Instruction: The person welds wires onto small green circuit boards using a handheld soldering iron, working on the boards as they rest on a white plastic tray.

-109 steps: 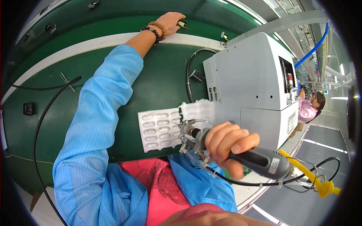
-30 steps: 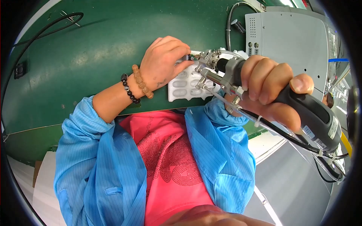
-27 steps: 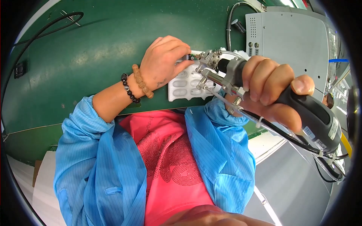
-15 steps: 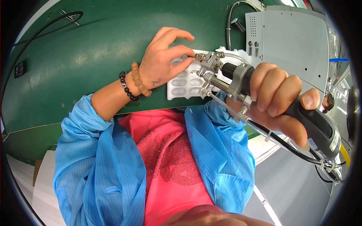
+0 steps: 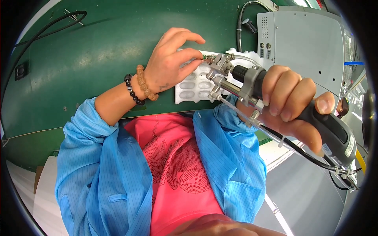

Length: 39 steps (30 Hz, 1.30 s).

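Note:
My right hand is wrapped round the black handle of a soldering gun with a metal wire-feed fitting at its front. The gun's head points left, toward the fingertips of my left hand. Thumb and index finger of that hand are pinched together beside the gun's tip; the small thing between them is too hidden to make out. A bit of green circuit board shows right by these fingertips. Under both hands lies a white moulded tray with oval hollows, partly covered by the gun.
A grey metal box stands on the right of the green bench, a black cable beside it. Another looped black cable and a small black part are at the left. Cables trail from the gun's rear.
Hardly anything differs. My left fingers have shifted very slightly, and the gun in my right hand has moved a touch to the right.

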Each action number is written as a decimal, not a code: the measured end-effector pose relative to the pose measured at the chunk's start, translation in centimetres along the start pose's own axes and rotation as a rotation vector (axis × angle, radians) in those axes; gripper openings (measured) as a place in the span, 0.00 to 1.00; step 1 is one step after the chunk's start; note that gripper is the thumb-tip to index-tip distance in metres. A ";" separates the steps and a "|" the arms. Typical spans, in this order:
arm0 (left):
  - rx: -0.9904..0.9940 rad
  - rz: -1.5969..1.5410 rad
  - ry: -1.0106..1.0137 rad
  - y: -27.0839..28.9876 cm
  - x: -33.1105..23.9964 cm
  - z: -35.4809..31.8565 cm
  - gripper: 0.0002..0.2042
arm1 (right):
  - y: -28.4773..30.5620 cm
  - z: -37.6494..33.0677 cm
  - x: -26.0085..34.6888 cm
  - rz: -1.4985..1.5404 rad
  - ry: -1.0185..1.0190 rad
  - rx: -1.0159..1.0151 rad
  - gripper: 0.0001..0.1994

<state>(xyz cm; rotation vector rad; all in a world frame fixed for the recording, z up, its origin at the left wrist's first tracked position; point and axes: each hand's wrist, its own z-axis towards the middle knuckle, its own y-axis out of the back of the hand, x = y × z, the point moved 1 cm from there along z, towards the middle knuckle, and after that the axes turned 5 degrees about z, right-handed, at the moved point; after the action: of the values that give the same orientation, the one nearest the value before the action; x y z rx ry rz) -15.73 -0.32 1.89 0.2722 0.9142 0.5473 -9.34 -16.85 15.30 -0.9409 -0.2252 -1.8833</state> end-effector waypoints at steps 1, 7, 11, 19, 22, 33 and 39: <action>0.004 0.005 -0.011 0.0 0.0 0.0 0.09 | 0.0 0.0 0.0 0.008 -0.002 0.011 0.30; 0.010 0.045 0.088 0.1 -0.3 -0.2 0.11 | -0.3 -0.3 0.1 -0.042 0.009 -0.022 0.29; 0.083 0.076 0.139 0.4 -0.2 -0.7 0.11 | -0.3 -0.4 -0.1 -0.055 -0.005 -0.048 0.29; 0.129 0.073 0.133 -0.8 0.2 -0.3 0.12 | 0.6 -0.2 -0.5 -0.109 -0.048 -0.035 0.28; 0.127 0.083 0.130 -0.6 0.5 -0.4 0.12 | 0.6 -0.3 -0.7 -0.113 -0.064 -0.024 0.28; 0.145 0.063 0.131 -0.2 0.3 -0.8 0.12 | -0.1 0.5 -0.5 -0.113 -0.130 0.033 0.27; 0.164 0.039 0.150 0.1 -0.5 -1.6 0.11 | -1.5 0.7 -1.2 -0.102 -0.174 0.021 0.24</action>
<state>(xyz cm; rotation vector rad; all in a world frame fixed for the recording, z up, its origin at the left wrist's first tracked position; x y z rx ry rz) -17.32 -0.48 1.29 0.4023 1.1035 0.5348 -9.95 -14.93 15.31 -1.0983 -0.4032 -1.8878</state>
